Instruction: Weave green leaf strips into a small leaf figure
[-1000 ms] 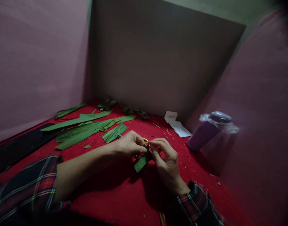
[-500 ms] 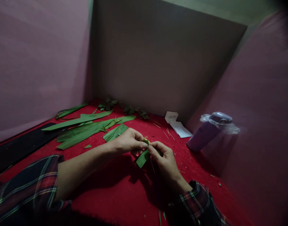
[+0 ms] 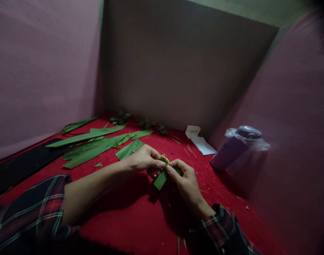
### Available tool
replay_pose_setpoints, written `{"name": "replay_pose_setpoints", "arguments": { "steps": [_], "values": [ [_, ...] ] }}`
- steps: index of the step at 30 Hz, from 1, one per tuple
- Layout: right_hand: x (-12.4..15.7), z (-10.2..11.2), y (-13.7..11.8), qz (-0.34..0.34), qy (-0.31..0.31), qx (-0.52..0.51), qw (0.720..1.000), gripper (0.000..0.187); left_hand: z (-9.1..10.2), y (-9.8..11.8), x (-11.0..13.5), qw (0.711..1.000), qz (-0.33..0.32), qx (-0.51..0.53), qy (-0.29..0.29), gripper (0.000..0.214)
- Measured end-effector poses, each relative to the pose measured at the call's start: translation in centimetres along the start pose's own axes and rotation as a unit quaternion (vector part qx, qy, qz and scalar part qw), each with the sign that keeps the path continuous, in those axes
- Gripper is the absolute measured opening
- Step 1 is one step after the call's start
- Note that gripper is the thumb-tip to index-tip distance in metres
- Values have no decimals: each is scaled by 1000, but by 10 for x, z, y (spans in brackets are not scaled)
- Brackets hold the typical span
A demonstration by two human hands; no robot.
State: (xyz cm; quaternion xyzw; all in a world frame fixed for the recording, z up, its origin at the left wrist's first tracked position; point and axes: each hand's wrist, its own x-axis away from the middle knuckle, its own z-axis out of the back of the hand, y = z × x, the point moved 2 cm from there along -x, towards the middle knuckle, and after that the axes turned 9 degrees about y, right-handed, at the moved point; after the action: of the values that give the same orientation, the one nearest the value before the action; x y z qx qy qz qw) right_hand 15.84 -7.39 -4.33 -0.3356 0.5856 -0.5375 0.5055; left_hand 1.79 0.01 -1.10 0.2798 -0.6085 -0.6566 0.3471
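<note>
My left hand [image 3: 143, 161] and my right hand [image 3: 184, 179] meet over the red cloth [image 3: 130, 216], fingertips pinched together. Between them they hold a short green leaf strip [image 3: 160, 180] that hangs down and left from the fingers. A small yellow bit [image 3: 164, 158] shows at the top of the pinch; I cannot make out what it is. Both arms wear plaid sleeves.
Several long green leaves [image 3: 95, 145] and a cut ribbed piece [image 3: 129, 149] lie behind my left hand. Dark leafy sprigs [image 3: 140, 122] sit by the back board. White paper slips [image 3: 200, 140], thin sticks and a purple bottle [image 3: 235, 147] lie at right. A black strip [image 3: 21, 164] lies left.
My right hand has slid a little down and left, closing tighter against my left hand. The leaf strip stays pinched between them.
</note>
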Motion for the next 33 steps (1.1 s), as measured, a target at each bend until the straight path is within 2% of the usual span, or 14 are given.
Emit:
{"name": "replay_pose_setpoints", "arguments": {
  "steps": [21,33],
  "values": [
    [0,-1,-3,3,24,-3,1000,22,0,-3,-1,1000,3,-3,16,18],
    [-1,0,-1,29,25,27,999,20,1,-2,-2,998,-28,-48,24,22]
  ]
}}
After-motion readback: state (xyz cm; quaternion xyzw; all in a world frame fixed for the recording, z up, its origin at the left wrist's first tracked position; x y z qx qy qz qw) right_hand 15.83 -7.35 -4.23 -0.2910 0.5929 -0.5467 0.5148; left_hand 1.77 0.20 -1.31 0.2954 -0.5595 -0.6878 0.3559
